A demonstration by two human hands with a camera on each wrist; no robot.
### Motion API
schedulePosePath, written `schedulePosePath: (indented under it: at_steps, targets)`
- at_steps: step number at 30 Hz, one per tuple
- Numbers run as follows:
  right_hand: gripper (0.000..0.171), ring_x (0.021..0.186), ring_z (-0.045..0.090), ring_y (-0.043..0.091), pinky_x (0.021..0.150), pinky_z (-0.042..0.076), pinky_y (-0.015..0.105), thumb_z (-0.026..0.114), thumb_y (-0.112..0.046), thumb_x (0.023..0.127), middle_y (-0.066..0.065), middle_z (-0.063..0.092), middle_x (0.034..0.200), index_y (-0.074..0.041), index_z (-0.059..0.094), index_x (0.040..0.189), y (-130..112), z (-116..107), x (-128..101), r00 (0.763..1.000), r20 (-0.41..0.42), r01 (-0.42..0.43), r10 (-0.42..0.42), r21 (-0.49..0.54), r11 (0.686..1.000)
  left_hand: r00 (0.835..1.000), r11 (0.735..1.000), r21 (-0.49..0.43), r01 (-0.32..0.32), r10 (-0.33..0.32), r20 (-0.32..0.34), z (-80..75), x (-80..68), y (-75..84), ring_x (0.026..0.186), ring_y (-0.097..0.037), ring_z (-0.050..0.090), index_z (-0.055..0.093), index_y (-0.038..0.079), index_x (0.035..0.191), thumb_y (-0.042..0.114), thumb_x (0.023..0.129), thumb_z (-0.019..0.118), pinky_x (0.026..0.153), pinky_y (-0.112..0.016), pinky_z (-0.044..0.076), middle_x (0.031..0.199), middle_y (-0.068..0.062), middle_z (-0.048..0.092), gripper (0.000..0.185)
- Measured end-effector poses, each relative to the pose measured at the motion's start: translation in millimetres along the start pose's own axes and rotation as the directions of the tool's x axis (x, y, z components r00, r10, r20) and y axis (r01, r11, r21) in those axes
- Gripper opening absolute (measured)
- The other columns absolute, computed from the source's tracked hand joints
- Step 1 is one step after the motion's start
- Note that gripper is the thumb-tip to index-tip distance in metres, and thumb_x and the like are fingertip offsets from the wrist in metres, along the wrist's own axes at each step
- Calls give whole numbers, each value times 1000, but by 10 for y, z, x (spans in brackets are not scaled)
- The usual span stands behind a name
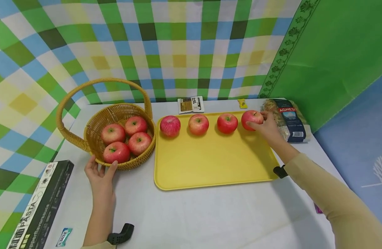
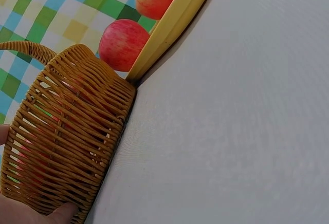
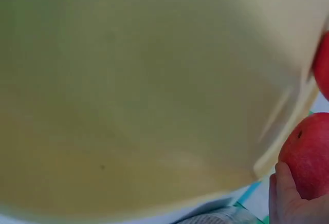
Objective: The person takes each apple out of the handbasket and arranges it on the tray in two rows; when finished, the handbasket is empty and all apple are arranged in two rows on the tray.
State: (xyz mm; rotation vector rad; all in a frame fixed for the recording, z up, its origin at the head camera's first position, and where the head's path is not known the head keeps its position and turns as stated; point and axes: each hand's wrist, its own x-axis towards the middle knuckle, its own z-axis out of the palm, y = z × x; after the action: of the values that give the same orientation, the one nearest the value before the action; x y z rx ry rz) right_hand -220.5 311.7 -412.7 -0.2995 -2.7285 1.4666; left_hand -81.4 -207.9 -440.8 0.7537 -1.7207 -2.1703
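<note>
Now: R hand [image 1: 267,127] curls fingers round the end apple [image 1: 251,120] at tray [image 1: 209,162] 1 o'clock, fourth in a row | L hand [image 1: 99,171] open, flat vs basket [image 1: 128,165] wall at 6 o'clock, prob. steadying it | 4 apples inside basket.

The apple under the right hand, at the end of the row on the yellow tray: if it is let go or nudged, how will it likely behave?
The apple is round with no flat side, so a nudge would probably roll it. The tray looks smooth, though its raised rim should stop it. The right hand curls round it; it looks firm and likely easy to lift.
</note>
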Motion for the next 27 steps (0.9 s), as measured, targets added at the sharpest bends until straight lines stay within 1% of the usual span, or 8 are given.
schedulePosePath:
  at_steps: [5,8,15,21,27]
  targets:
    - [88,123,38,40,106,36,52,71,-38,86,29,33,137,3,19,144,50,41,42,1000,-9,-20,20,-14,1000,1000,1000,4,-4,4,-5,-15,-30,-1,145,-18,13,15,31,145,14,90,68,108,-27,33,158,6,7,78]
    - [88,123,38,40,107,36,51,71,-37,86,29,33,138,3,18,144,71,62,52,1000,-19,-22,22,-12,1000,1000,1000,-12,-2,2,-7,-21,-32,-5,145,-17,14,16,31,145,15,89,69,107,-27,34,158,6,8,78]
    - [89,124,39,40,106,36,50,72,-34,85,30,32,139,3,17,144,110,107,80,999,-41,0,0,-11,1000,1000,1000,-11,-24,24,4,-11,-16,-13,145,-18,14,16,30,144,16,88,70,107,-27,34,157,5,8,79]
    - [88,125,39,41,106,36,51,75,-27,84,31,33,139,4,18,144,98,130,72,998,-60,22,-23,-16,1000,1000,999,-22,-29,29,5,-4,-5,-14,145,-19,14,17,30,144,14,89,70,107,-27,34,157,5,8,78]
    - [90,125,38,42,106,36,51,76,-25,84,32,32,140,6,17,144,92,111,39,999,-39,12,-13,-24,1000,999,999,-35,-34,34,7,4,20,-17,144,-19,14,18,29,144,13,88,70,108,-28,35,157,4,9,78]
